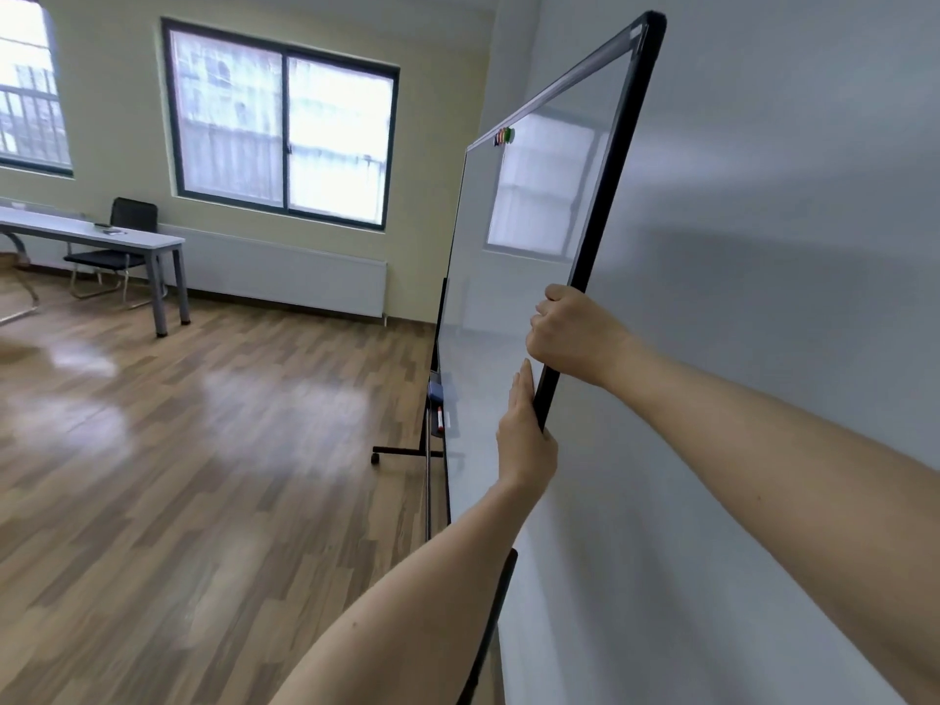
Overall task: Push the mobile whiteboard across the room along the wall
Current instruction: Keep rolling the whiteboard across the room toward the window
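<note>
The mobile whiteboard (529, 256) stands edge-on beside the grey wall (763, 246) on my right, in a black frame on a wheeled stand. My right hand (575, 338) is wrapped around the near black side frame at mid height. My left hand (526, 440) grips the same frame edge just below, fingers laid along the board face. Coloured magnets (504, 136) sit near the top of the board. Its tray (437, 409) holds a marker and an eraser.
Wood-pattern floor (203, 450) stretches out to the left. A white table (91, 236) with a black chair (117, 241) stands at the far left. Ahead are a window (285, 129) and a radiator (285, 277). One stand caster (375, 457) pokes out onto the floor.
</note>
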The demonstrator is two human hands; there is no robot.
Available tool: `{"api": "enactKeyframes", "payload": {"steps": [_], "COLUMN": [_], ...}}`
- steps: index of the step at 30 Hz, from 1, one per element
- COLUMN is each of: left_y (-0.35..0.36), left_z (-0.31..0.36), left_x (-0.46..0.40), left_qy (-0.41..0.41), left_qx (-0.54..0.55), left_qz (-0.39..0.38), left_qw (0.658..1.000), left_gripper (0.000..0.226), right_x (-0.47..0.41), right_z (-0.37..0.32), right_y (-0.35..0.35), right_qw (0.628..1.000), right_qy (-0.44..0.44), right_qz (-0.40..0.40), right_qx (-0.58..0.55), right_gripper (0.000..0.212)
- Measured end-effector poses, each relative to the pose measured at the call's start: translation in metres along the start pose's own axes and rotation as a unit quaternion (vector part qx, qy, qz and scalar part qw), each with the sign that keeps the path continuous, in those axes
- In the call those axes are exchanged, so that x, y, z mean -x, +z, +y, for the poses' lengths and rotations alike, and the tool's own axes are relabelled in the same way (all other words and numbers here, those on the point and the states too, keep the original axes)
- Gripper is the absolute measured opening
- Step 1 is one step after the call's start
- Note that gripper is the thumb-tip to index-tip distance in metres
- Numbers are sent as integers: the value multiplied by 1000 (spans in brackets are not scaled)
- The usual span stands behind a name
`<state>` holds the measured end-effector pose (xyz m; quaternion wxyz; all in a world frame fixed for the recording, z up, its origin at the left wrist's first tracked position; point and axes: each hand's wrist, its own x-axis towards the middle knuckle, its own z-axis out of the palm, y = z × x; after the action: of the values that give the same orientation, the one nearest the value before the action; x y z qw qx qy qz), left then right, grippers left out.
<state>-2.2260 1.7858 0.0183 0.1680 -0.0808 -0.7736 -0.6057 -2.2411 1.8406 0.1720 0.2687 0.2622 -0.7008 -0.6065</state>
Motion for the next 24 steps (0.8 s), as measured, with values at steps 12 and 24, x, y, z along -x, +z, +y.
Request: {"api": "enactKeyframes", "payload": {"steps": [12, 24], "left_y": [22, 34], "left_z": [-60, -123], "left_x": [-166, -343], "left_qy": [1, -7], "left_qx": [1, -20], "left_qz": [-3, -26], "left_qw": [1000, 999], "left_gripper": [100, 98], "right_x": [-126, -271], "right_z": [4, 9], "right_y": [121, 238], "right_qw": [999, 997], "right_qy": [1, -5], "right_qz": [43, -72], "right_qx": [-7, 0], "right_gripper": [47, 37]}}
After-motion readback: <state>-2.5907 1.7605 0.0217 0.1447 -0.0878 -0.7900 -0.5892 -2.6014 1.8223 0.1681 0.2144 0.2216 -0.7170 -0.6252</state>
